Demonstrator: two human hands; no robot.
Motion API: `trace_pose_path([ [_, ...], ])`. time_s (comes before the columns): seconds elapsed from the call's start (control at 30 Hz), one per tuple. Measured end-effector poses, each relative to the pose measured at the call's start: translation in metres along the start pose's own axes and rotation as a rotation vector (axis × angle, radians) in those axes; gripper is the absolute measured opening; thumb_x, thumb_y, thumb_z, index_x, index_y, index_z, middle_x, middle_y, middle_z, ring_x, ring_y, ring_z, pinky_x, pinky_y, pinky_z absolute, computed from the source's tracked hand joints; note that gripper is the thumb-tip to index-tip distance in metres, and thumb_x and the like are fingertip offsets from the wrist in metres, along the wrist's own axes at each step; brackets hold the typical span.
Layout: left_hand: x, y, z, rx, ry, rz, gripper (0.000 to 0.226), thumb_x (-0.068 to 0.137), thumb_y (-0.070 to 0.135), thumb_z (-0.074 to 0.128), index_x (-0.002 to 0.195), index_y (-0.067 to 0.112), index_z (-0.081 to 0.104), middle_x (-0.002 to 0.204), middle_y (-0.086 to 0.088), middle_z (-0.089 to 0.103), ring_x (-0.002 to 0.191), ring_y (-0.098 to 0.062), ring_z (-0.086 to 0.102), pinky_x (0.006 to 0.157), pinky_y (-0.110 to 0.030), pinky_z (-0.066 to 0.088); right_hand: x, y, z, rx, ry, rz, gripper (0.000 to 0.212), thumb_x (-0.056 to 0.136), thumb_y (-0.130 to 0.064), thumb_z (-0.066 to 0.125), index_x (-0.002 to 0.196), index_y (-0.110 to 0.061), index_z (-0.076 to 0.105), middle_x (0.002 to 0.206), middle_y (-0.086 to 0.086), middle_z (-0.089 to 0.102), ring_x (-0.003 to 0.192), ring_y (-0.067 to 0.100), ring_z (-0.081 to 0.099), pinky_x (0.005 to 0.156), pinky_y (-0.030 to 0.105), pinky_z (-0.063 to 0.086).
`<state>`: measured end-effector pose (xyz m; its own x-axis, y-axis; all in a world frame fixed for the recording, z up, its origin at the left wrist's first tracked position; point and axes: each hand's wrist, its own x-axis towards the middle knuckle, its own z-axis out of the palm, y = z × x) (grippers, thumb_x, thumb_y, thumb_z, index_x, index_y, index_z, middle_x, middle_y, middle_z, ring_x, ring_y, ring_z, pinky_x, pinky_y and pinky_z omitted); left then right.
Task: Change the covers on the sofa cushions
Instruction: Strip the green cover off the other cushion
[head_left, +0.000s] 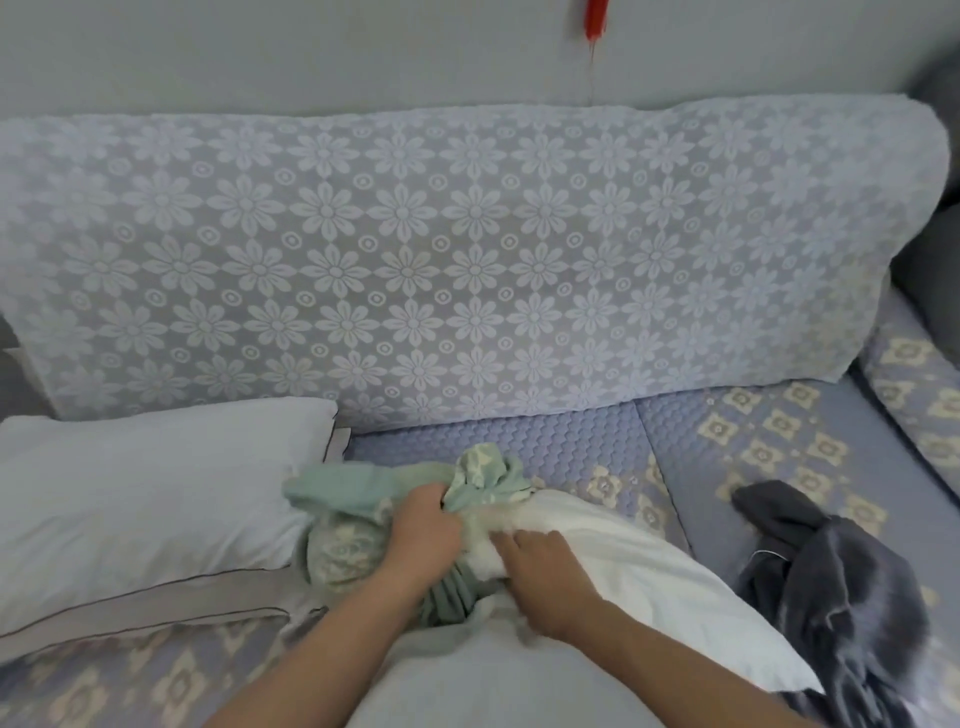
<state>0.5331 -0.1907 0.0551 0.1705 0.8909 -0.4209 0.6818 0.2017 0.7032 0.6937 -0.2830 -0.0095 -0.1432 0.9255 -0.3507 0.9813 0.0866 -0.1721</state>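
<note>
Nearest, at the sofa seat's front edge, a white cushion insert (623, 582) lies slanted, its far end bunched into a green patterned cover (363, 514). Left hand (423, 527) grips the gathered green fabric with curled fingers; right hand (540, 564) presses on the insert, fingers bent into the white cloth. Toward the left edge rests a pale cushion (145, 504); toward the right, a crumpled dark grey cover (841, 582). Behind, the lace-draped backrest (467, 249).
</note>
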Motion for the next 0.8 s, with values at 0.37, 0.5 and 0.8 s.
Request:
trace_pose_path([
  [0.37, 0.067, -0.076, -0.089, 0.121, 0.297, -0.347, 0.018, 0.087, 0.012, 0.058, 0.098, 0.023, 0.068, 0.103, -0.004, 0.067, 0.094, -0.032, 0.063, 0.082, -0.036, 0.052, -0.032, 0.068, -0.077, 0.057, 0.464, -0.099, 0.037, 0.07, -0.014, 0.044, 0.097, -0.026, 0.066, 0.076, -0.01, 0.058, 0.071, 0.015, 0.056, 0.064, 0.031, 0.038],
  [0.5, 0.064, -0.088, -0.083, -0.063, 0.219, -0.428, 0.021, 0.091, 0.01, 0.05, 0.094, 0.014, 0.07, 0.097, -0.017, 0.07, 0.086, -0.035, 0.063, 0.082, -0.048, 0.059, -0.04, 0.096, -0.103, 0.223, 0.579, 0.063, 0.021, 0.085, -0.027, 0.048, 0.09, -0.018, 0.066, 0.082, -0.005, 0.06, 0.076, 0.025, 0.06, 0.067, 0.035, 0.045],
  [0.8, 0.067, -0.011, -0.061, -0.503, -0.113, -0.222, 0.071, 0.073, 0.072, 0.075, 0.129, 0.031, 0.062, 0.121, 0.004, 0.071, 0.109, -0.021, 0.067, 0.102, -0.046, 0.052, -0.035, 0.065, -0.132, 0.756, 0.567, 0.283, 0.025, 0.102, -0.019, 0.053, 0.08, -0.03, 0.056, 0.076, -0.019, 0.063, 0.073, 0.005, 0.057, 0.066, 0.021, 0.038],
])
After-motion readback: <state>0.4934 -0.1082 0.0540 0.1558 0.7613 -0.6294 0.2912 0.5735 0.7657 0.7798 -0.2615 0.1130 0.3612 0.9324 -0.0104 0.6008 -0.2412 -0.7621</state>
